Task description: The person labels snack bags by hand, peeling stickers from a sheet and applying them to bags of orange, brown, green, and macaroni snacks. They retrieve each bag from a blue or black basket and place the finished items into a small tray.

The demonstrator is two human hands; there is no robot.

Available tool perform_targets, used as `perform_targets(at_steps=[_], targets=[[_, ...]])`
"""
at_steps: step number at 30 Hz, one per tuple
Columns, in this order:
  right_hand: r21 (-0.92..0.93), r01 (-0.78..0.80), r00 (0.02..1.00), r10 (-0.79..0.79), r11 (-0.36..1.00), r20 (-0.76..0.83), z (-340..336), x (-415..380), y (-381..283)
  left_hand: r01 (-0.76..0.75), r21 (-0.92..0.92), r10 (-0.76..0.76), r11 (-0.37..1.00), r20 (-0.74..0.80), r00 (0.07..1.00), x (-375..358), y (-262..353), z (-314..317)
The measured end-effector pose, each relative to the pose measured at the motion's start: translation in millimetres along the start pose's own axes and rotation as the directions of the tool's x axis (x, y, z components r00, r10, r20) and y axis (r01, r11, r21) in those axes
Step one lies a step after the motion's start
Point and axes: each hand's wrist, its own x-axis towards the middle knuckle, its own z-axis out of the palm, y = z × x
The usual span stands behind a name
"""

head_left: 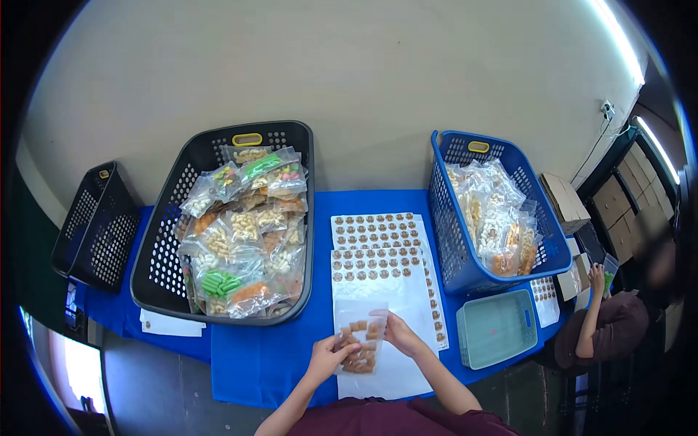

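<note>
A clear plastic bag of small brown square snack pieces [361, 347] is held upright over the sheets, close to my body. My left hand [329, 358] grips its left side, thumb across the front. At the upper right edge of the bag, my right hand [400, 336] is closed on the plastic, its fingertips partly hidden behind it. Beneath and beyond the bag lie white sheets of round brown stickers [374, 254]; the lower part of the top sheet has no stickers on it.
To the left stands a black basket [153, 265] heaped with snack bags, with another black basket [109, 247] farther left. A blue basket [454, 254] of bags and a pale green tray [498, 330] are on the right. Another person [607, 320] works at far right, holding a bag.
</note>
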Motion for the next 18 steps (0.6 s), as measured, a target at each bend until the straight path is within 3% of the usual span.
perform_targets(at_steps=[2, 4, 6, 8, 10, 11, 14, 18], targets=[[0.046, -0.202, 0.973, 0.206, 0.978, -0.106, -43, 32, 23, 0.07, -0.013, -0.07, 0.997, 0.023, 0.997, 0, -13, -12], [-0.248, -0.204, 0.924, 0.103, 0.947, -0.367, -84, 64, 57, 0.132, -0.056, -0.129, 0.99, 0.05, 0.99, -3, -20, -23], [-0.638, -0.134, 0.853, -0.239, 0.759, -0.463, -140, 100, 103, 0.163, -0.114, -0.162, 0.98, 0.013, 0.987, -7, -24, -30], [-0.918, -0.044, 0.704, -0.64, 0.394, -0.308, -166, 125, 103, 0.178, -0.138, -0.183, 0.974, -0.023, 0.983, -11, -27, -36], [-0.943, 0.01, 0.614, -0.746, 0.333, -0.257, -171, 138, 84, 0.182, -0.218, -0.199, 0.959, -0.061, 0.978, -13, -33, -38], [-0.918, -0.09, 0.679, -0.651, 0.385, -0.34, -172, 142, 74, 0.177, -0.258, -0.204, 0.95, -0.081, 0.976, -12, -34, -38], [-0.91, -0.257, 0.692, -0.595, 0.325, -0.408, -166, 151, 66, 0.188, -0.263, -0.235, 0.946, -0.161, 0.958, -9, -26, -33], [-0.903, -0.245, 0.685, -0.597, 0.352, -0.418, -166, 151, 66, 0.168, -0.288, -0.23, 0.943, -0.199, 0.952, 1, -23, -27]])
